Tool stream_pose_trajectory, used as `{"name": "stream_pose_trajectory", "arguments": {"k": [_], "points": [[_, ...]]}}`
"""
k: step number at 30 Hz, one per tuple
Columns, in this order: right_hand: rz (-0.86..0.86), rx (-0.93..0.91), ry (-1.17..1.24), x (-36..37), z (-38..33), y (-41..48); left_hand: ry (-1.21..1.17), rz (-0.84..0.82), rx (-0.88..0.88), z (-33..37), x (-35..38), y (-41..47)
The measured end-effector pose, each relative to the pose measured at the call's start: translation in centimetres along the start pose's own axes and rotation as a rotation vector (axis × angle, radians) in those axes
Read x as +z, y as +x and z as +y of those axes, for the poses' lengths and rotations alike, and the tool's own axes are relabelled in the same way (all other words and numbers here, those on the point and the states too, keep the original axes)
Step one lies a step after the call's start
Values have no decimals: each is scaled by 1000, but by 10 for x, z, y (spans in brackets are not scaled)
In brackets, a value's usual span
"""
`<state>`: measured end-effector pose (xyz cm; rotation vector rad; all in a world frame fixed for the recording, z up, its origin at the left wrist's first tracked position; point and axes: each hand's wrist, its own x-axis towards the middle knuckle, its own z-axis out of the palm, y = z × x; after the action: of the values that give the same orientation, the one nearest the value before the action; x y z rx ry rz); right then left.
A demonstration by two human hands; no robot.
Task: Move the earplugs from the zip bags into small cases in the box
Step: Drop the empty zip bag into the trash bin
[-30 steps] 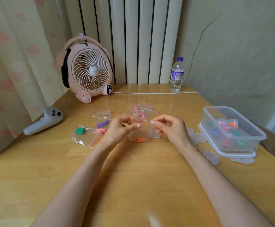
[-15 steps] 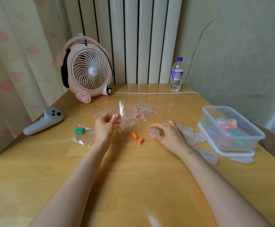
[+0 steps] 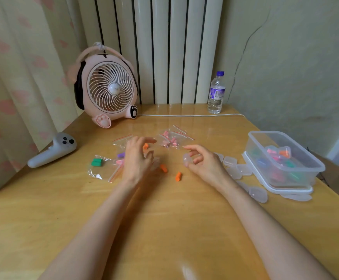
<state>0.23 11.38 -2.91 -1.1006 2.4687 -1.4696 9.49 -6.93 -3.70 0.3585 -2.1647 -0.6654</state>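
Item 1: your left hand (image 3: 137, 161), fingers loosely spread low over the table (image 3: 164, 219), gripping nothing that shows.
Item 2: your right hand (image 3: 204, 163), thumb and fingertips pinching a small clear case (image 3: 186, 159), likely held ready for filling.
Item 3: two orange earplugs (image 3: 164, 168), loose between your hands, within easy reach.
Item 4: zip bags (image 3: 171, 140), far centre and left, some with plugs inside.
Item 5: box (image 3: 252, 138), right, holding filled cases; spare cases (image 3: 230, 161) just left of it.

Wooden table (image 3: 164, 229) bears zip bags (image 3: 172, 138); earplugs (image 3: 178, 176); box (image 3: 267, 131); fan (image 3: 110, 91).
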Motion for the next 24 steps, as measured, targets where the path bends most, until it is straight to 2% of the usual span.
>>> {"name": "stream_pose_trajectory", "arguments": {"k": [3, 6, 10, 14, 18, 24], "points": [[-58, 14, 244, -1, -6, -2, -114, -257, 115, 12, 6, -7], [-100, 4, 356, -1, -11, -4, -131, -398, 201, 18, 11, -14], [-150, 10, 481, 1, -17, -7, -209, -350, 247, 26, 12, -16], [-143, 18, 535, 1, -22, -9, -273, -315, 216, 29, 15, -18], [-124, 6, 558, 4, -21, -8, -261, -253, 191, 32, 14, -19], [-82, 30, 553, 7, -19, -7, -239, -262, 217, 31, 15, -17]]}}
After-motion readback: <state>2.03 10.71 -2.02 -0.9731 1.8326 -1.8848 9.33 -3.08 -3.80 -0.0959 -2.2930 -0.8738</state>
